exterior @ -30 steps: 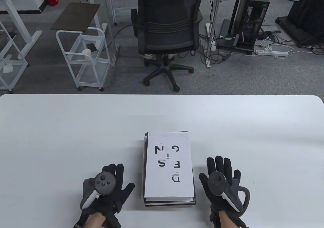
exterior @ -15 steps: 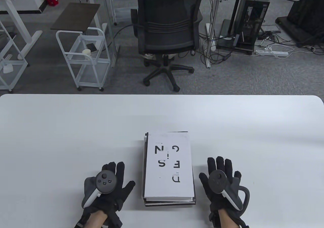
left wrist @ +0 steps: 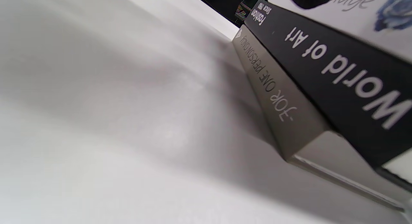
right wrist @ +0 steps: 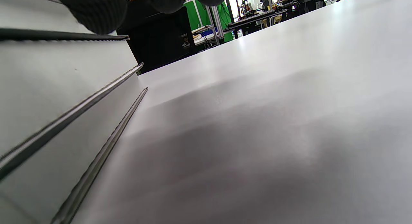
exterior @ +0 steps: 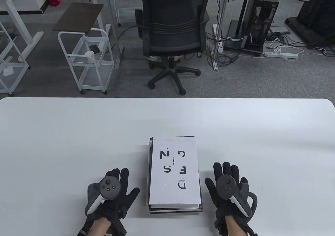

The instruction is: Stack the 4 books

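The stack of books (exterior: 174,174) is sitting where it sat before, on the white table (exterior: 52,131). The left hand (exterior: 111,194) is lying flat and spread just left of the stack, unchanged; the right hand (exterior: 227,188), spread too, is edging slightly toward it.

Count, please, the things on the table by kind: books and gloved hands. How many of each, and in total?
Books: 4, in one stack; the lower ones show only as edges
Gloved hands: 2, left hand and right hand, both beside the stack
Total: 6
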A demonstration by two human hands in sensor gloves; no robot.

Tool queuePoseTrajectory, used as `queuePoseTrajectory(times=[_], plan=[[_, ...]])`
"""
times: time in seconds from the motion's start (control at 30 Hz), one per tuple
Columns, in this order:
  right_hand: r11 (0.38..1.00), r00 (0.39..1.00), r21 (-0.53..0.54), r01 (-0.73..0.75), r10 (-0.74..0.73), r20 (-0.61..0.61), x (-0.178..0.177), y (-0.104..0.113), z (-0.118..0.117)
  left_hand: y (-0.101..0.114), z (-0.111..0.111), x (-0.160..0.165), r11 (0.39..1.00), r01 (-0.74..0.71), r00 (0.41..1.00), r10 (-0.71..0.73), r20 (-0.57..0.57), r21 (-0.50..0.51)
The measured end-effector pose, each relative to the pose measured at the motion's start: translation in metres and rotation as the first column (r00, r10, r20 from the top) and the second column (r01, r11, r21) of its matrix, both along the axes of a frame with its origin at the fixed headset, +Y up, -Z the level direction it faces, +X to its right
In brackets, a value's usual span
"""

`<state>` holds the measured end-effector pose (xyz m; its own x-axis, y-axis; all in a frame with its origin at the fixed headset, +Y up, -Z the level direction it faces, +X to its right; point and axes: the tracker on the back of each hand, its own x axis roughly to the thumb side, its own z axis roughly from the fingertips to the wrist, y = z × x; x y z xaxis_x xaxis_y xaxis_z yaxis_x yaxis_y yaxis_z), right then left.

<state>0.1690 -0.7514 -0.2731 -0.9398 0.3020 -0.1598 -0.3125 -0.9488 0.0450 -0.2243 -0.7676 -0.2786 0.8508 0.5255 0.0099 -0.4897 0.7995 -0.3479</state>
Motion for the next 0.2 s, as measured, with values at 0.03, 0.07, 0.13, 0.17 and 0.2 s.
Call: queuePoseTrajectory(times=[0.03,0.07,0.13,0.17,0.2], plan=[[1.0,1.0,0.001,0.004,-0.004,-0.001,0.0001,0.0,-0.0001,0.0004,0.0003,0.0002,1.0,0.001,1.0,-0.001,0.0,0.001],[1.0,1.0,0.001,0.006,-0.006,-0.002,0.0,-0.0001,-0.0001,0.0004,0.0003,0.0001,1.0,0.002,1.0,-0.002,0.0,0.001],[1.0,1.0,-0.002,0.004,-0.004,-0.003,-0.0001,-0.0004,-0.0005,0.0001,0.0004,0.0002,1.0,0.0,1.0,0.0,0.0,-0.002],[1.0,1.0,-0.005,0.006,-0.006,-0.005,-0.0001,-0.0002,-0.0004,0.0003,0.0006,0.0006,1.0,0.002,1.0,-0.002,0.001,-0.005],[1.0,1.0,-0.007,0.008,-0.008,-0.004,0.0,-0.0004,-0.0005,-0.0001,0.0006,0.0008,1.0,0.004,1.0,-0.004,0.003,-0.007]])
